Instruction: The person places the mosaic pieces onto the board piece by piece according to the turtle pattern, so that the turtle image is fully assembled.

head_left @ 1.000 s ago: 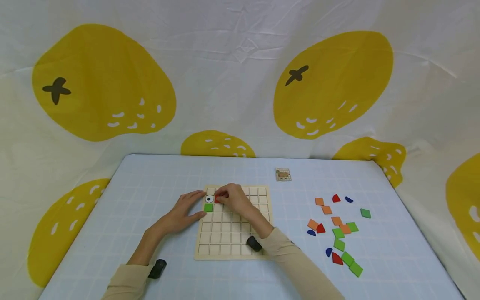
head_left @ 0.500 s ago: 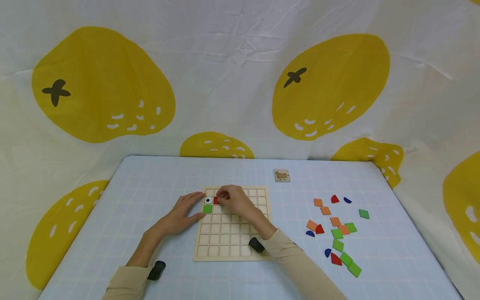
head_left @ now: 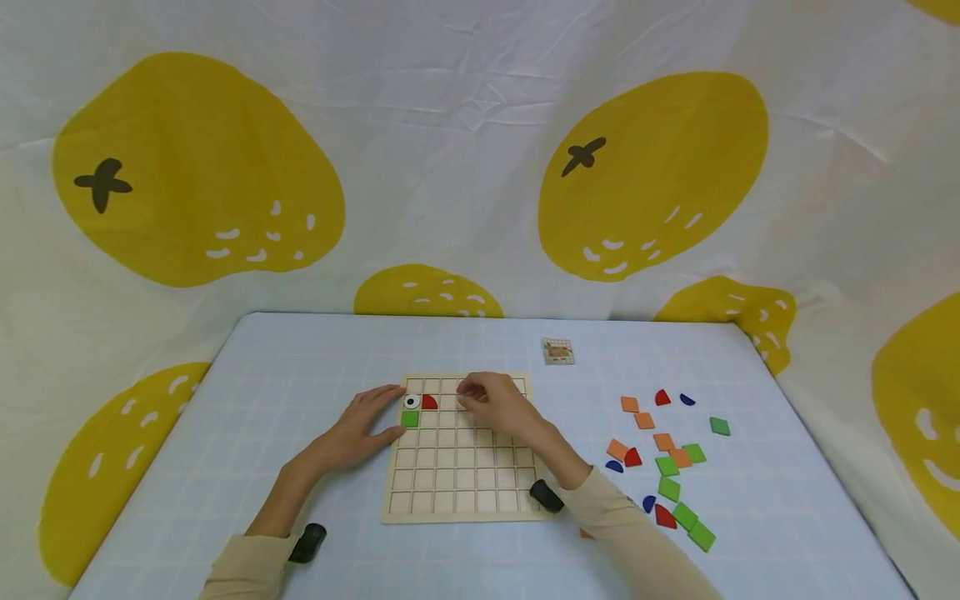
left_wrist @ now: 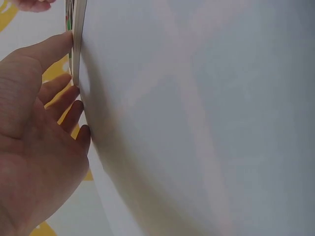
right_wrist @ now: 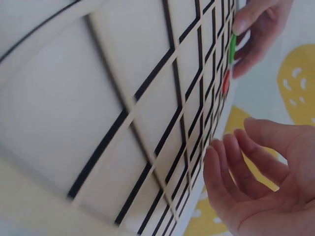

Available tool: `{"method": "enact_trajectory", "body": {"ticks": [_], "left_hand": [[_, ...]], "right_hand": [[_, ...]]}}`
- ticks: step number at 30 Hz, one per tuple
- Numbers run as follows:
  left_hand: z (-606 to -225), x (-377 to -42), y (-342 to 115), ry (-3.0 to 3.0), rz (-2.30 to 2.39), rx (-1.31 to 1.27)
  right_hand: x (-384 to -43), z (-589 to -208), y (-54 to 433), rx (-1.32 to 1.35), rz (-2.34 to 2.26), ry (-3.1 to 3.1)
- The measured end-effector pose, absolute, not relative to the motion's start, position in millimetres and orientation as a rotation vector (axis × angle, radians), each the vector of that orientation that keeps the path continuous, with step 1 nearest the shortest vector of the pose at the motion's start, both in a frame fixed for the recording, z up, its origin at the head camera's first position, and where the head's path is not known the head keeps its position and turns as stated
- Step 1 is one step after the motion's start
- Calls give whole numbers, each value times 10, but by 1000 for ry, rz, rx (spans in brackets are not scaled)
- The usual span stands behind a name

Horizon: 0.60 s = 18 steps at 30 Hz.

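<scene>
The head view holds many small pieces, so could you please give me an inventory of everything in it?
Table: one, pale blue, foreground
Wall cloth: one, white with yellow fruit shapes, behind table
Grid board: one, pale wood, on table
Eye tile: one, white and black, board's upper left
Quarter-circle: one, red, right of eye tile
Square: one, green, below eye tile
Picture card: one, beige and brown, beyond board
Loose orange pieces: six, orange, right of board, one partly hidden
Loose green squares: six, green, same area
Loose quarter-circles: three, red, same area
Loose half-circles: at least three, blue, same area
Wrist cameras: two, black, at wrists
Sleeves: two, beige, forearms
Left hand: one, bare, touching board's left edge
Right hand: one, bare, above board
</scene>
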<state>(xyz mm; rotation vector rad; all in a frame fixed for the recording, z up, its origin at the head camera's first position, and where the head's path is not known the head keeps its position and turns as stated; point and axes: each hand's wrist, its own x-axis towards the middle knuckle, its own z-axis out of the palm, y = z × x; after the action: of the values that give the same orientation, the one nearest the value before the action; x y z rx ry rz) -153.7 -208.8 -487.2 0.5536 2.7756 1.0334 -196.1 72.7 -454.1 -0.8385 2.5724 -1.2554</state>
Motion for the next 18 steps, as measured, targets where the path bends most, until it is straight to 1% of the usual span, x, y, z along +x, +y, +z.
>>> {"method": "enact_trajectory", "body": {"ticks": [18], "left_hand": [[-4924,-1554,-2092,2802,1008,569]], "right_hand": [[-1844,-4473,1405,-689,-1232,2742]]}}
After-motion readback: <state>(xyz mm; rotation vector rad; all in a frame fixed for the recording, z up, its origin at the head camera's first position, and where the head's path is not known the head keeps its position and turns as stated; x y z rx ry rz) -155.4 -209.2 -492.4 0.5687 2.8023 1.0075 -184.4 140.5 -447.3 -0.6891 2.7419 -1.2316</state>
